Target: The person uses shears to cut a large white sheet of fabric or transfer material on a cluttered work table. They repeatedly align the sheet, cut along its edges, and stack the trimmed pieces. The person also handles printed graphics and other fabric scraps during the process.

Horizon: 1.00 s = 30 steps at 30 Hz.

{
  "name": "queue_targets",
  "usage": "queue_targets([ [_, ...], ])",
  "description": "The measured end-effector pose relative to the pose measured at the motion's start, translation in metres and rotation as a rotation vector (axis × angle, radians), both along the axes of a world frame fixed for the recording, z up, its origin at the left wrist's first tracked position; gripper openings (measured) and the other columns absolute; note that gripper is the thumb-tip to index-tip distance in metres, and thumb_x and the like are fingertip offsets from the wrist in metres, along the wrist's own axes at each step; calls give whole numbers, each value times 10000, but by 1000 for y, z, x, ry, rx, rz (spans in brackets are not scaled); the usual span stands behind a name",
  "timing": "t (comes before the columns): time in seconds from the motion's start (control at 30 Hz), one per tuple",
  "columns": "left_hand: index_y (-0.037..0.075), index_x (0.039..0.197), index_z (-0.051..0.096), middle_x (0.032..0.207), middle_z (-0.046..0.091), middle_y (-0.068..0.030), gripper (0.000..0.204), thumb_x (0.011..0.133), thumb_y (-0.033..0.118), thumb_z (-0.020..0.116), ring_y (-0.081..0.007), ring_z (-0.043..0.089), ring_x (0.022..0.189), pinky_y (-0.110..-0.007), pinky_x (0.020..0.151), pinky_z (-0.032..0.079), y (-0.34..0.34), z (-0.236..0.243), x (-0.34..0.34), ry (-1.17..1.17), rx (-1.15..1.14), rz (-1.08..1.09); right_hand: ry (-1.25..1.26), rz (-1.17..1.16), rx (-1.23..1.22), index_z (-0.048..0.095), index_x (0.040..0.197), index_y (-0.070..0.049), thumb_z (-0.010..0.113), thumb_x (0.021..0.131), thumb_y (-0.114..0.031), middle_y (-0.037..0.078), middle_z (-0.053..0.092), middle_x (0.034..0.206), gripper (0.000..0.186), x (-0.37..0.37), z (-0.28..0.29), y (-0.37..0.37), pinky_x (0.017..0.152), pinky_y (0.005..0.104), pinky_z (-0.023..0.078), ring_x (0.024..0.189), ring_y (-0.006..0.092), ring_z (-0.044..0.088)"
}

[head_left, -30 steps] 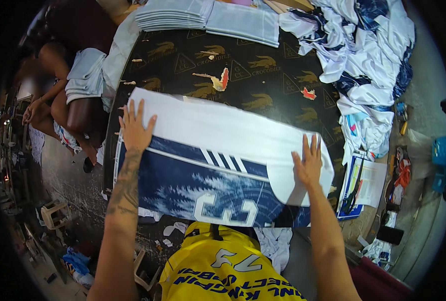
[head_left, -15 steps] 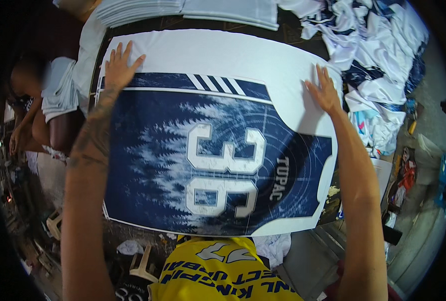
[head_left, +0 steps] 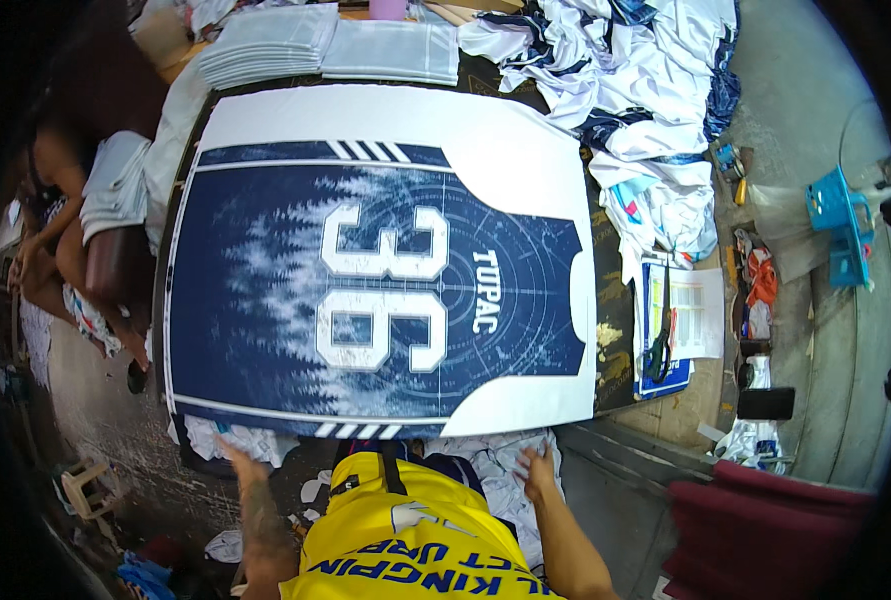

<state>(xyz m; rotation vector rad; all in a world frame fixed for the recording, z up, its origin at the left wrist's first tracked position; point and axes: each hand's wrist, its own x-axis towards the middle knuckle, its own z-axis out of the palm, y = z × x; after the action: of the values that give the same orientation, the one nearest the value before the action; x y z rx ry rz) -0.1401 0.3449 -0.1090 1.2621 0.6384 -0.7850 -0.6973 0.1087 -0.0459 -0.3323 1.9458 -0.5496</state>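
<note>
At the far left, a seated co-worker (head_left: pixel 55 190) is beside a folded pile of pale grey cloth (head_left: pixel 115 180). A cream plastic stool (head_left: pixel 87 488) stands on the floor below.

Next comes the wearer's left hand (head_left: pixel 243 465), drawn back from the fabric and low beside a crumpled white cloth (head_left: pixel 250 445). It is blurred; its fingers look extended, but I cannot tell whether they touch or pinch that cloth.

In the middle, a large navy and white printed fabric panel (head_left: pixel 385 285), with pale treetops, block numerals and striped borders, lies spread across the table, its near edge along the wearer's side. Half a second ago both palms pressed on its far white margin; now neither hand is on it. The striped border nearest the wearer, out of sight then, shows now. I judge that the panel lies flat unaided, its print fully exposed, apart from slight ripples at the margins. Behind it sit stacks of folded pale grey sheets (head_left: pixel 265 50).

Farther right, the wearer's right hand (head_left: pixel 538 472) has also come back, below the near edge. It is loosely open, fingers a little curled, with nothing visible in it, near rumpled white fabric (head_left: pixel 500 465).

On the right, the black table with gold motifs (head_left: pixel 615 290) shows past the panel. Beyond it are a heap of white and navy cloth (head_left: pixel 625 75), dark-handled scissors (head_left: pixel 658 350) on printed papers (head_left: pixel 698 310), and a bright blue plastic piece (head_left: pixel 840 225).
</note>
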Motion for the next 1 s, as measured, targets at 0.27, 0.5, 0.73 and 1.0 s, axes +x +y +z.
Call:
queue_targets([
  [0.27, 40, 1576, 503, 1623, 533, -154, 678, 1050, 438, 657, -382, 456, 1514, -590, 1301, 280, 10, -112, -53, 177, -759, 222, 24, 522, -340, 803, 1074, 14, 858, 929, -276, 5, 725, 914, 329, -100, -50, -27, 751, 315, 473, 795, 126, 592],
  [0.5, 28, 1574, 432, 1470, 591, -162, 617, 1019, 70, 699, -309, 606, 1307, -467, 1153, 475, 189, 99, -36, -623, 407, -3, -22, 297, -495, 662, 1225, -10, 735, 998, 7, 53, 705, 1178, 238, -87, 124, 84, 952, 301, 506, 1051, 136, 623],
  [0.73, 88, 1522, 570, 1447, 621, -119, 477, 1075, 220, 672, -231, 642, 1246, -378, 1035, 549, 1, 278, 115, -1320, 319, -900, -139, 509, -946, 651, 1258, -9, 818, 974, -189, 60, 695, 1113, 375, -35, 297, -96, 968, 302, 520, 1030, 150, 660],
  [1.0, 54, 1020, 762, 757, 652, -4, 338, 982, 387, 801, -98, 613, 648, -262, 539, 463, -290, 204, 270, -959, 475, -900, 65, 932, -835, 699, 1027, -45, 731, 1045, -215, 18, 755, 816, 174, 60, 315, -303, 667, 214, 404, 717, 27, 545],
])
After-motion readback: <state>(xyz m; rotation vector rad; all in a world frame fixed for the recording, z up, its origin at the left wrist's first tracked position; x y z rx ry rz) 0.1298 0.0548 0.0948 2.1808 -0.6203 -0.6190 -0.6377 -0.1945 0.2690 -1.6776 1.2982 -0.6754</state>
